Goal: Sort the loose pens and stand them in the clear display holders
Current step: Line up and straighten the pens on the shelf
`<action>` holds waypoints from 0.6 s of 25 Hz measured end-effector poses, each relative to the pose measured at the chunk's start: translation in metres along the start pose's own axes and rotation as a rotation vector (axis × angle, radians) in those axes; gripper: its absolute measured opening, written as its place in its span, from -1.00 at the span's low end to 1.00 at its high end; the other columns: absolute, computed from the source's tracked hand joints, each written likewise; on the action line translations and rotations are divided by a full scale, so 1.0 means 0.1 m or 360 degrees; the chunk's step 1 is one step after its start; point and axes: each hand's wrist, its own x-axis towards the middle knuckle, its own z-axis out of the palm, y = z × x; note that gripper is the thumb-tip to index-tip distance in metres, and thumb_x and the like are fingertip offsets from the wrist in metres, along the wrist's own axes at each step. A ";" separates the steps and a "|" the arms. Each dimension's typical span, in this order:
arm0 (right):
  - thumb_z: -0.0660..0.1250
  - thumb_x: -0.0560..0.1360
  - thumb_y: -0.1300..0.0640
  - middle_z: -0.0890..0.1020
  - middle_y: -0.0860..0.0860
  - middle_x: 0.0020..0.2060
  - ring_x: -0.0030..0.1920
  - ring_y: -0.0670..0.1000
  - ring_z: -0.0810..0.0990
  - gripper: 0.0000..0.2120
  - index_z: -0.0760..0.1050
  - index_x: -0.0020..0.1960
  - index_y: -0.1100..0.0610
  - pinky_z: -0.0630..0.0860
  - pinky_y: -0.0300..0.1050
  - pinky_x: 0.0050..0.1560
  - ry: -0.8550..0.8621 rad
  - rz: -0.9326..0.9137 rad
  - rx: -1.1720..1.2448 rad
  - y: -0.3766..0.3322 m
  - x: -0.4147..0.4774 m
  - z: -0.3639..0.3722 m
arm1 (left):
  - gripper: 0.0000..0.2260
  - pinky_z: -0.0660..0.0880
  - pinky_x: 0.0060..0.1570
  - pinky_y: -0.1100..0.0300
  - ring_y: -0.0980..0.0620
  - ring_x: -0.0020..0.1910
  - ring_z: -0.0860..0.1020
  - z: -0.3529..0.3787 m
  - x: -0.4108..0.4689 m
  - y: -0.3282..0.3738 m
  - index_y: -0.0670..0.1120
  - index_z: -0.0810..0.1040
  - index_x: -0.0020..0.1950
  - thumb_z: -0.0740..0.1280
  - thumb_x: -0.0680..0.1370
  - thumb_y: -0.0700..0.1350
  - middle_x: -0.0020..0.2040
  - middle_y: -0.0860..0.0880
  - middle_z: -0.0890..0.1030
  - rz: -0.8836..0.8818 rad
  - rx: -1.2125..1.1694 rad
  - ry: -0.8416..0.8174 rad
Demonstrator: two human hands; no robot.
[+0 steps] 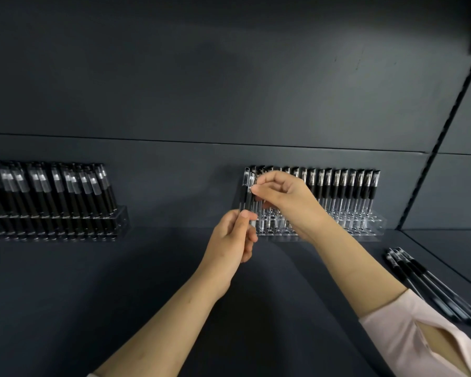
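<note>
The matte dark grey shelf (120, 281) carries the long clear acrylic display holder (378, 229), with a row of black capped pens standing along its back. A second clear holder (121, 219), packed with similar pens, sits well to its left. At the long holder's left end, the left hand (230, 240) grips the lower barrels of the slim black-and-clear gel pens (246, 191), apparently two, held upright. The right hand (286, 198), reaching across the holder's front, pinches one of them just under its cap between thumb and forefinger. A few loose black pens (430, 284) lie flat to the holder's right. These pens should be light, stiff and smooth, likely to slide in a loose grasp. The rubbery grip band or the barrel below the cap looks the surest hold for lowering one into a hole.
</note>
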 end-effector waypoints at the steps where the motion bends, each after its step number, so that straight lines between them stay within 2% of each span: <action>1: 0.43 0.46 0.21 0.63 -0.03 -0.30 -0.24 -0.08 0.58 -0.94 0.58 -0.08 0.13 0.55 -0.27 -0.17 0.0015 0.0028 0.0026 0.00 0.01 -0.01 | -0.79 0.33 -0.51 0.32 0.21 -0.47 0.40 0.00 0.00 0.00 -0.01 0.56 0.05 0.16 0.66 0.01 -0.39 0.11 0.52 0.0002 0.0032 0.0008; 3: 0.42 0.47 0.25 0.63 -0.04 -0.33 -0.28 -0.08 0.60 -0.93 0.55 -0.09 0.15 0.56 -0.23 -0.19 0.0149 0.0031 0.0094 -0.01 0.05 -0.04 | -0.82 0.32 -0.52 0.31 0.21 -0.48 0.39 -0.01 0.01 -0.02 0.00 0.54 0.08 0.17 0.66 0.01 -0.38 0.12 0.54 -0.0011 0.0062 0.0035; 6: 0.36 0.50 0.27 0.62 -0.04 -0.23 -0.26 -0.08 0.61 -0.89 0.48 -0.03 0.11 0.57 -0.16 -0.13 0.0732 -0.0136 0.0235 -0.06 0.10 -0.15 | -0.84 0.26 -0.56 0.31 0.19 -0.52 0.32 -0.04 0.03 -0.05 0.02 0.53 0.06 0.17 0.66 -0.02 -0.42 0.13 0.48 -0.0082 0.0061 0.0094; 8: 0.31 0.51 0.25 0.59 -0.06 -0.14 -0.20 -0.11 0.58 -0.80 0.41 0.06 0.03 0.54 -0.25 -0.12 0.1101 -0.0448 -0.0067 -0.07 0.09 -0.26 | -0.83 0.23 -0.57 0.32 0.19 -0.55 0.27 -0.07 0.04 -0.08 0.05 0.54 0.05 0.16 0.66 -0.02 -0.47 0.17 0.41 -0.0117 0.0119 0.0148; 9: 0.29 0.52 0.24 0.57 -0.09 -0.12 -0.18 -0.14 0.56 -0.76 0.38 0.10 -0.02 0.50 -0.32 -0.14 0.1144 -0.0603 -0.0268 -0.07 0.06 -0.28 | -0.83 0.23 -0.57 0.32 0.19 -0.56 0.26 -0.08 0.05 -0.09 0.05 0.54 0.05 0.15 0.66 -0.01 -0.49 0.18 0.38 -0.0128 0.0142 0.0167; 11: 0.26 0.54 0.24 0.54 -0.10 -0.12 -0.17 -0.17 0.53 -0.74 0.38 0.16 -0.03 0.44 -0.40 -0.17 0.1049 -0.0749 -0.0545 -0.05 0.02 -0.27 | -0.82 0.22 -0.58 0.31 0.19 -0.58 0.25 -0.09 0.05 -0.09 0.06 0.54 0.05 0.15 0.66 0.01 -0.50 0.18 0.35 -0.0150 0.0154 0.0187; 15: 0.26 0.54 0.26 0.53 -0.10 -0.13 -0.17 -0.11 0.53 -0.74 0.40 0.16 0.00 0.44 -0.37 -0.17 0.0939 -0.0753 -0.0595 0.01 0.01 -0.22 | -0.82 0.19 -0.61 0.31 0.19 -0.58 0.22 -0.09 0.05 -0.08 0.02 0.54 0.04 0.15 0.66 -0.01 -0.52 0.17 0.33 -0.0174 0.0079 0.0192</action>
